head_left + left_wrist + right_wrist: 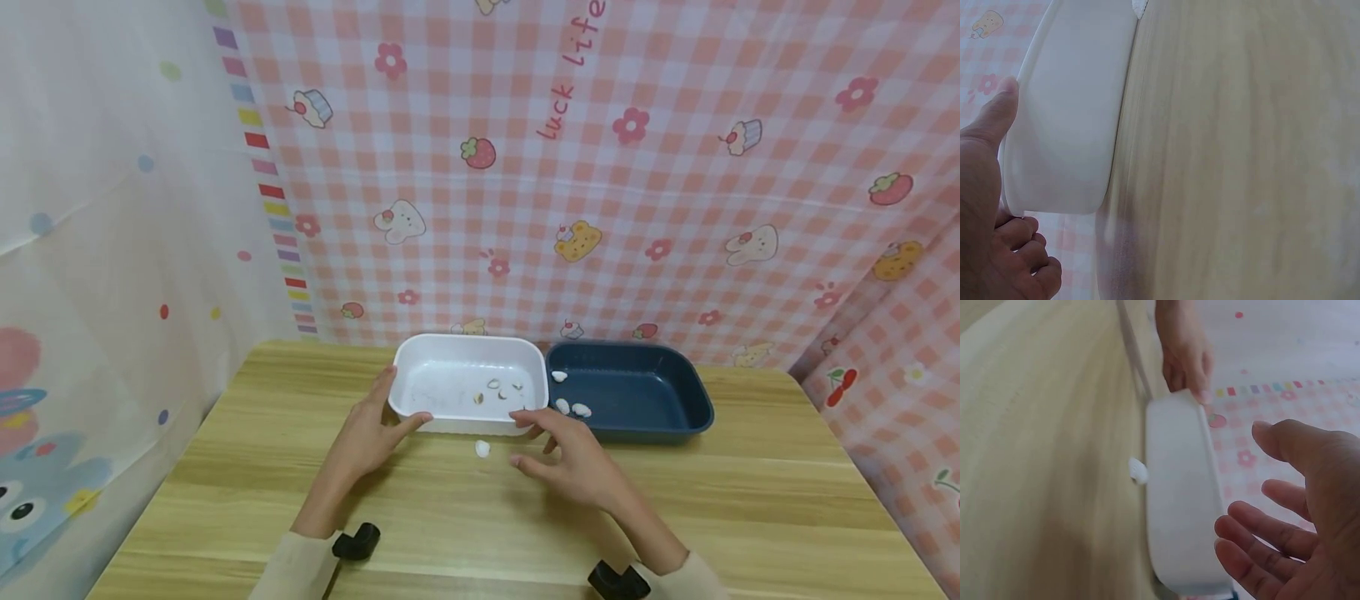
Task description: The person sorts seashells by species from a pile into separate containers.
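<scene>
A white plastic tub [468, 367] stands near the table's back edge with several small shells [478, 398] on its floor. My left hand [365, 433] holds its front left corner, thumb at the front rim and fingers at the left end; in the left wrist view the curled fingers [1029, 253] show at that end. Just in front of the tub, a white seashell [482, 449] lies on the table. My right hand [573, 462] hovers by the tub's front right corner, thumb and fingers apart, holding nothing in the right wrist view.
A dark blue tub [652, 425] sits right beside the white one, with three white shells [581, 410] along its left side. Behind both tubs hangs a pink checked cloth [525, 192]. The wooden table [465, 533] extends toward me.
</scene>
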A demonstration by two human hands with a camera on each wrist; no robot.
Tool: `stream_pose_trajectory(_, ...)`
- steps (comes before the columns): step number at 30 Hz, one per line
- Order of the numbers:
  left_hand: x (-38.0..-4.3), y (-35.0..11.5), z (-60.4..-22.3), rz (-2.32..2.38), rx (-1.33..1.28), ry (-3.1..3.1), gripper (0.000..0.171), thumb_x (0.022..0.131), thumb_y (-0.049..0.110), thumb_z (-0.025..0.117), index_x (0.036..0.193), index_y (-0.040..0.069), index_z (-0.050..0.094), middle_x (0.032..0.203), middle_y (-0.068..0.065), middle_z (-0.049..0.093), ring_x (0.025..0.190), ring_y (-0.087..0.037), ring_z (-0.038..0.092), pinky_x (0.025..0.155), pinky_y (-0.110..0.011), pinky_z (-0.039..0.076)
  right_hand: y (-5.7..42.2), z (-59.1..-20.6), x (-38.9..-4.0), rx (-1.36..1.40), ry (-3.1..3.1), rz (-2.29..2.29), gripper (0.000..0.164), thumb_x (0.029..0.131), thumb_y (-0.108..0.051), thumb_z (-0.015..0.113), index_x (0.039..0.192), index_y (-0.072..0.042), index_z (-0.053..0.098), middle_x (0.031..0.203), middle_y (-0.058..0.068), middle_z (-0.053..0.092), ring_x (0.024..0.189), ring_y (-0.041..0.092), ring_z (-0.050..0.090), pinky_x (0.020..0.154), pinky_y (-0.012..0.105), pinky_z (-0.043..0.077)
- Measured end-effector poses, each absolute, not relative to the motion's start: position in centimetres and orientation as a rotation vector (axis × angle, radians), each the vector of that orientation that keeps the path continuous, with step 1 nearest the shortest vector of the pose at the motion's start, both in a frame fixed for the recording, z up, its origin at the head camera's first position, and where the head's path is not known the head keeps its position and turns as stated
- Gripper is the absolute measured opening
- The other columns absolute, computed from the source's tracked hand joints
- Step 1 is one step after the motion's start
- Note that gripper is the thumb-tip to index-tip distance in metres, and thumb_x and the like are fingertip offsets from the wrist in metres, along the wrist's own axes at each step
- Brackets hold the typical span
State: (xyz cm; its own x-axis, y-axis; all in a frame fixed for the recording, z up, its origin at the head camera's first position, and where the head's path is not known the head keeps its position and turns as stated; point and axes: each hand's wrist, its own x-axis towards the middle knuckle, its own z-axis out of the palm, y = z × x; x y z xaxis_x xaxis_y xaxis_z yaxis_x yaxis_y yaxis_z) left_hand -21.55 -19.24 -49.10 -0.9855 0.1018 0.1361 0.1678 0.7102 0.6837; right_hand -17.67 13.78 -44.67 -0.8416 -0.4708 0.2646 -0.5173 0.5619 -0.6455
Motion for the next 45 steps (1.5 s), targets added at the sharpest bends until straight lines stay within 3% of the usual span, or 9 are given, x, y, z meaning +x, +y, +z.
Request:
stream_pose_trajectory(9, -21.5, -19.3, -49.1, -1.142, -0.223, -2.817, 0.113, 0.084, 0.078, 0.062, 0.166, 0.014, 0.017, 0.17, -0.019, 0.021, 0.152, -0.046, 0.031, 0.119, -0.065, 0.032, 11.9, -46.9, -17.7, 0.861, -2.769, 1.243, 0.048, 0.09, -0.024, 0.081, 0.132, -0.008, 0.066, 0.116, 0.009, 0.074, 0.1, 0.025, 0.069, 0.079, 0.033, 0.059)
stream_pose_trajectory(14, -21.6, -19.3, -49.2, -1.147, -0.235, -2.81, 0.112, 0.086, 0.074, 0.063, 0.165, 0.011, 0.017, 0.17, -0.02, 0.021, 0.152, -0.046, 0.03, 0.12, -0.065, 0.032, 11.0, -48.4, -17.9, 0.781, -2.8, 1.248, 0.042, 0.089, -0.021, 0.081, 0.127, -0.009, 0.069, 0.103, 0.006, 0.071, 0.094, 0.02, 0.065, 0.08, 0.03, 0.057)
stream_pose_trajectory(20, -21.6, -19.2, -49.0, -1.156, -0.249, -2.808, 0.113, 0.086, 0.074, 0.063, 0.165, 0.009, 0.016, 0.17, -0.022, 0.021, 0.151, -0.047, 0.031, 0.119, -0.065, 0.033, 9.9, -49.4, -18.2, 0.759, -2.781, 1.234, 0.041, 0.086, -0.017, 0.083, 0.123, -0.003, 0.071, 0.093, 0.006, 0.069, 0.081, 0.015, 0.062, 0.071, 0.023, 0.054)
stream_pose_trajectory(29, -21.5, -19.2, -49.0, -1.164, -0.237, -2.813, 0.113, 0.085, 0.076, 0.062, 0.166, 0.01, 0.016, 0.17, -0.021, 0.021, 0.152, -0.045, 0.03, 0.12, -0.064, 0.032, 8.5, -49.6, -18.1, 0.65, -2.844, 1.018, 0.035, 0.082, -0.021, 0.085, 0.115, -0.012, 0.077, 0.077, -0.005, 0.063, 0.069, 0.008, 0.054, 0.063, 0.02, 0.042)
stream_pose_trajectory(38, -21.5, -19.2, -49.0, -1.175, -0.231, -2.803, 0.112, 0.086, 0.074, 0.064, 0.165, 0.011, 0.017, 0.17, -0.02, 0.022, 0.152, -0.045, 0.031, 0.12, -0.064, 0.032, 8.2, -50.0, -17.7, 0.589, -2.861, 0.992, 0.016, 0.081, -0.027, 0.086, 0.094, -0.024, 0.078, 0.079, -0.007, 0.065, 0.071, 0.005, 0.056, 0.061, 0.022, 0.041)
stream_pose_trajectory(45, -21.3, -19.2, -48.8, -1.195, -0.228, -2.81, 0.111, 0.086, 0.075, 0.064, 0.166, 0.013, 0.017, 0.171, -0.018, 0.021, 0.153, -0.043, 0.03, 0.121, -0.063, 0.031, 8.3, -49.8, -17.5, 0.639, -2.86, 0.961, 0.013, 0.082, -0.028, 0.086, 0.091, -0.024, 0.078, 0.083, -0.008, 0.064, 0.071, 0.006, 0.055, 0.061, 0.021, 0.04)
